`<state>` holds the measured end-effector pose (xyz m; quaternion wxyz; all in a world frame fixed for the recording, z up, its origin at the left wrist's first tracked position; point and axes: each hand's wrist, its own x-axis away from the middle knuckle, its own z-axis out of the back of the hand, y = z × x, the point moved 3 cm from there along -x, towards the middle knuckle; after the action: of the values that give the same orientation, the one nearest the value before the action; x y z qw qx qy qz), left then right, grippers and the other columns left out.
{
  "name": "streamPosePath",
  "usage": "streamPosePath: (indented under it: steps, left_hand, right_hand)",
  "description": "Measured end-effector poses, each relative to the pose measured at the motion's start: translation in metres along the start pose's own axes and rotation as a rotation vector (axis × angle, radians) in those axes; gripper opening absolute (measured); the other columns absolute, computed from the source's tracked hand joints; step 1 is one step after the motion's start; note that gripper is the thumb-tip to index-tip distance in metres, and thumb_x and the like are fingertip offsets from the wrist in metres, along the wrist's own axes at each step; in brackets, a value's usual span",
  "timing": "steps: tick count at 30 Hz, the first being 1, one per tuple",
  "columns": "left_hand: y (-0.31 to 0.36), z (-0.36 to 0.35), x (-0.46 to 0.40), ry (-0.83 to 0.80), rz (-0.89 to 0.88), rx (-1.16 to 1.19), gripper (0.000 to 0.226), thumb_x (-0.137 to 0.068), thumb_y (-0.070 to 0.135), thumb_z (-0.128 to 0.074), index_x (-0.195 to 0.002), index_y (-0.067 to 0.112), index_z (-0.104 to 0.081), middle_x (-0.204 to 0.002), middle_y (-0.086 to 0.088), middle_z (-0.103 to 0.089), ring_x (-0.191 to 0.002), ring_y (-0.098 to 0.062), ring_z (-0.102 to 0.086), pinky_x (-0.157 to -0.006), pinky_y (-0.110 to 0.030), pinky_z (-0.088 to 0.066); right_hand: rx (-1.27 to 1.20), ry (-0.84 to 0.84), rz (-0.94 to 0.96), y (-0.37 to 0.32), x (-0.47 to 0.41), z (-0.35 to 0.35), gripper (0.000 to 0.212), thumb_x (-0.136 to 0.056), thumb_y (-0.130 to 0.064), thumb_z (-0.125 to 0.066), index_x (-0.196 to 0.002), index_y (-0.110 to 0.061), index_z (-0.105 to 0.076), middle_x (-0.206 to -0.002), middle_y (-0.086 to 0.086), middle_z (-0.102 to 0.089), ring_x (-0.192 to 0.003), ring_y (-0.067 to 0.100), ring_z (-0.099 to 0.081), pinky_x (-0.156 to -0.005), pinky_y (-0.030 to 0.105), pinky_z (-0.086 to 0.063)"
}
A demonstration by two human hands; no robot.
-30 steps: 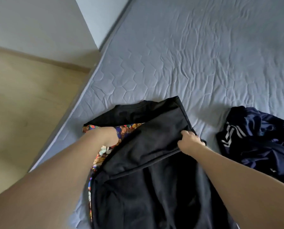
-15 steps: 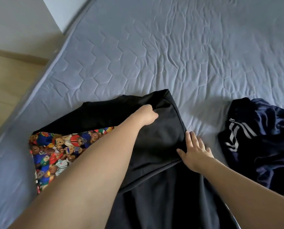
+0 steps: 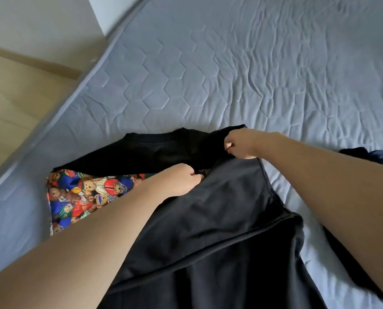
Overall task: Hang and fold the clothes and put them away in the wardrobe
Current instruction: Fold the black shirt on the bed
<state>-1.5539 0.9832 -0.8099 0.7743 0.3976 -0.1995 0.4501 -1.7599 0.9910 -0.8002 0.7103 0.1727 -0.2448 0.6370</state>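
Grey quilted mattress [image 3: 241, 70] filling most of view, wood floor [image 3: 12, 103] off to the left. Black garment [image 3: 208, 230] spread over near part of mattress, on top of a bear-print cloth [image 3: 83, 195]. Dark blue clothing [image 3: 373, 153] at rt edge — mostly cut off. Left hand [image 3: 177, 179] pinching black fabric mid-garment; right hand [image 3: 241, 142] curled tight on its far top edge.
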Motion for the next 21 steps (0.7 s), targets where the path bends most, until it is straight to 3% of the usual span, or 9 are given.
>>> streamPosePath:
  steps: [3,6,9,14,16,19,21]
  left_hand:
    - [-0.002,-0.008,0.004,0.094,-0.052,-0.059,0.029,-0.100,0.031,-0.040,-0.078,0.013,-0.043,-0.080,0.001,-0.049,-0.068,-0.014,-0.046,-0.054,-0.028,-0.031]
    - [-0.005,-0.014,0.007,0.328,-0.055,-0.061,0.024,-0.102,0.034,-0.034,-0.095,0.012,-0.041,-0.099,-0.004,-0.051,-0.086,-0.022,-0.052,-0.066,-0.032,-0.036]
    - [-0.007,-0.013,0.010,0.428,-0.030,-0.084,0.038,-0.100,0.051,-0.027,-0.098,0.014,-0.038,-0.087,-0.003,-0.056,-0.077,-0.025,-0.056,-0.061,-0.034,-0.039]
    - [-0.006,0.002,0.009,0.627,-0.160,-0.536,0.041,-0.104,0.041,-0.020,-0.099,0.012,-0.049,-0.072,-0.002,-0.056,-0.070,-0.027,-0.062,-0.054,-0.034,-0.038]
    - [-0.015,0.010,0.007,0.595,-0.061,-0.546,0.045,-0.104,0.043,-0.019,-0.102,0.011,-0.051,-0.079,-0.005,-0.061,-0.075,-0.028,-0.064,-0.057,-0.034,-0.038]
    - [-0.044,0.012,0.018,0.456,0.091,-0.279,0.055,-0.099,0.056,-0.022,-0.112,0.011,-0.051,-0.103,-0.008,-0.063,-0.093,-0.031,-0.061,-0.067,-0.034,-0.039]
    - [-0.070,-0.003,0.045,0.320,0.097,-0.241,0.052,-0.095,0.060,-0.031,-0.117,0.016,-0.045,-0.108,-0.004,-0.061,-0.094,-0.029,-0.060,-0.068,-0.034,-0.040]
  right_hand:
    - [-0.115,0.076,0.000,0.003,0.000,0.006,0.024,-0.096,-0.022,-0.047,-0.116,-0.019,-0.060,-0.117,0.001,-0.051,-0.111,0.023,-0.050,-0.094,0.035,-0.042]
    - [-0.281,0.218,-0.090,0.008,0.006,0.001,0.023,-0.098,-0.027,-0.041,-0.115,-0.023,-0.056,-0.117,0.002,-0.052,-0.109,0.025,-0.051,-0.087,0.037,-0.043]
    - [-0.246,0.363,-0.222,0.008,0.018,-0.007,0.032,-0.101,-0.036,-0.033,-0.122,-0.017,-0.048,-0.126,0.002,-0.044,-0.119,0.027,-0.041,-0.091,0.043,-0.040]
    - [-0.007,0.494,-0.325,-0.004,0.026,-0.008,0.043,-0.102,-0.041,-0.028,-0.128,-0.011,-0.043,-0.129,0.005,-0.041,-0.119,0.030,-0.042,-0.090,0.044,-0.039]
    - [0.087,0.497,-0.348,-0.010,0.024,-0.007,0.038,-0.103,-0.035,-0.029,-0.130,-0.012,-0.042,-0.132,0.005,-0.039,-0.118,0.029,-0.042,-0.091,0.041,-0.037]
    - [0.217,0.433,-0.414,-0.019,0.025,-0.009,0.043,-0.094,-0.022,-0.046,-0.135,-0.012,-0.037,-0.139,0.008,-0.029,-0.120,0.029,-0.037,-0.099,0.041,-0.032]
    - [0.236,0.470,-0.273,-0.042,0.027,-0.014,0.052,-0.089,-0.021,-0.048,-0.139,-0.014,-0.034,-0.144,0.009,-0.025,-0.126,0.031,-0.031,-0.108,0.043,-0.023]
